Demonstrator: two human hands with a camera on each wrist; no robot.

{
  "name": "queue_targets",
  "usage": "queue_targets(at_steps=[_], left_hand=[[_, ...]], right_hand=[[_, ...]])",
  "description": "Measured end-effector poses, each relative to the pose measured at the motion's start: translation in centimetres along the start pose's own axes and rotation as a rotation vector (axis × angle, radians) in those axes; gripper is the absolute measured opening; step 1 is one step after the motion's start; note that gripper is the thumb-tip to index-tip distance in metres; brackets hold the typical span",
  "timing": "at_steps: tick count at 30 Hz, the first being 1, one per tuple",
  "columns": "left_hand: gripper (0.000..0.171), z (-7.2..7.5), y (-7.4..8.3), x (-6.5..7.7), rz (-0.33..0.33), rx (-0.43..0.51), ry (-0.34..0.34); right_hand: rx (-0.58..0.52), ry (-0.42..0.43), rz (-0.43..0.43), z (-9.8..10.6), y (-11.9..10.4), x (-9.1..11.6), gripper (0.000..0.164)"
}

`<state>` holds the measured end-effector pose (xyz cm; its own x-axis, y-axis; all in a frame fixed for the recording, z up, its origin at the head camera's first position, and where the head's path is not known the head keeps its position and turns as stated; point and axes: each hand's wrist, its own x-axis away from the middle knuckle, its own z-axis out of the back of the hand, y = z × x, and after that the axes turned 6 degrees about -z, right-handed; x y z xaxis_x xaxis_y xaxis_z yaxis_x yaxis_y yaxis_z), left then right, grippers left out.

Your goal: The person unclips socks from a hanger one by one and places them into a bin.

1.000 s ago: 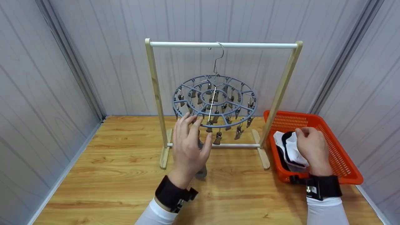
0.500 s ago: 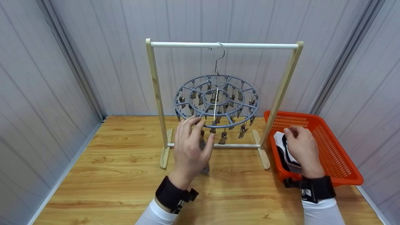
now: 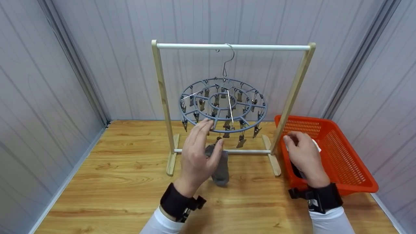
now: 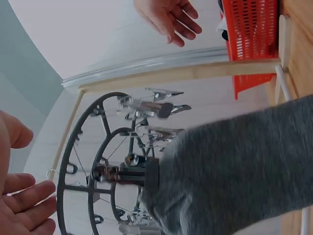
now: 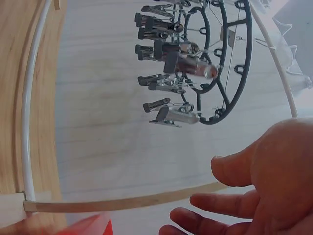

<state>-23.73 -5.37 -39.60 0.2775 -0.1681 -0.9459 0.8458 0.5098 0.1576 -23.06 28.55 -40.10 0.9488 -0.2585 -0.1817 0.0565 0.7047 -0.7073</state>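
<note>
A round grey clip hanger (image 3: 224, 131) with several metal clips hangs by its hook from a white bar. From one clip dangles a grey sock (image 3: 221, 172), partly behind my left hand; the left wrist view shows the sock (image 4: 239, 166) close up in the clip (image 4: 139, 175). My left hand (image 3: 199, 157) holds nothing, its fingertips right at the hanger's front rim with thumb apart. Over the near left part of the orange basket (image 3: 354, 146) hovers my right hand (image 3: 305, 159), empty, fingers loosely bent. Behind it a bit of white cloth (image 3: 316, 145) shows in the basket.
The wooden stand (image 3: 160, 87) straddles the hanger, its feet on the wooden table (image 3: 130, 182). A lower white rod (image 3: 245, 151) joins its legs. Panelled walls (image 3: 130, 65) enclose the table at the back and both sides.
The hanger has turned, and the sock has come out rightward from behind my left hand. My right hand has moved left across the basket, covering most of the clothes. The left hand barely shifted.
</note>
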Motion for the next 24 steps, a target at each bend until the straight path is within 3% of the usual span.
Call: queue_targets(at_steps=[6, 10, 16, 24], left_hand=[[0.054, 0.6, -0.5, 0.0, 0.024, -0.149, -0.027], [0.050, 0.8, -0.6, 0.1, 0.054, -0.194, -0.066], [0.043, 0.5, -0.4, 0.1, 0.056, -0.206, -0.106], [0.038, 0.1, -0.1, 0.4, 0.016, -0.167, -0.117]], right_hand=[[-0.003, -0.079, 0.041, -1.1, -1.1, 0.2, 0.048], [-0.029, -0.161, 0.095, -2.1, -1.6, 0.5, 0.049], [-0.085, -0.329, 0.146, -3.4, -1.9, 1.0, 0.055], [-0.113, -0.446, 0.148, -5.2, -2.2, 1.5, 0.062]])
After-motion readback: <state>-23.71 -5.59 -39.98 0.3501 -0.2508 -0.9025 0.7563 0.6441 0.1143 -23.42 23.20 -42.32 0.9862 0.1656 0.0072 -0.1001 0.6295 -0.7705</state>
